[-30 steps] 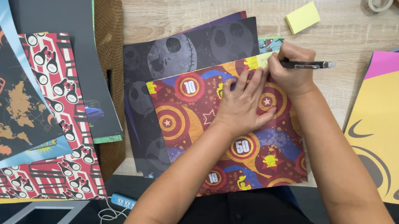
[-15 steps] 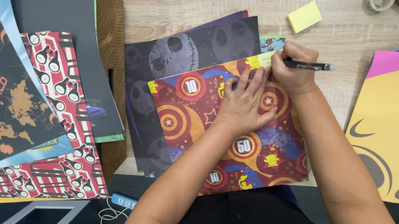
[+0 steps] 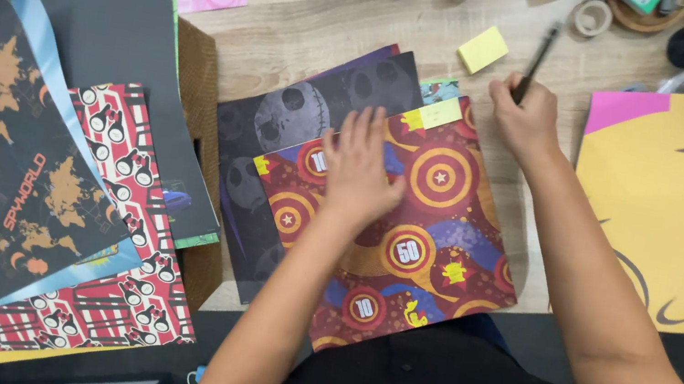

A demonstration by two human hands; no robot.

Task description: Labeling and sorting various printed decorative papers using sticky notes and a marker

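Head camera, looking straight down at a wooden table (image 3: 330,42): the right hand (image 3: 523,119) is closed in a fist around a black pen (image 3: 536,62). The pen's long axis runs steeply up and slightly right in the frame, its free end pointing away from the person toward the far edge of the table; its lower end is hidden inside the fist. The hand sits just beyond the top right corner of a dark red patterned sheet (image 3: 427,234) printed with ringed targets, the forearm running back down and right to the body.

The left hand (image 3: 359,172) lies open and flat on that sheet, palm down, fingers together and pointing away from the person, pressing its upper left part. A small yellow sticky note (image 3: 438,114) is stuck at the sheet's top edge, between the two hands. Under the red sheet lies a dark sheet with skull faces (image 3: 299,115). A yellow sticky-note pad (image 3: 482,49) rests just left of the pen.
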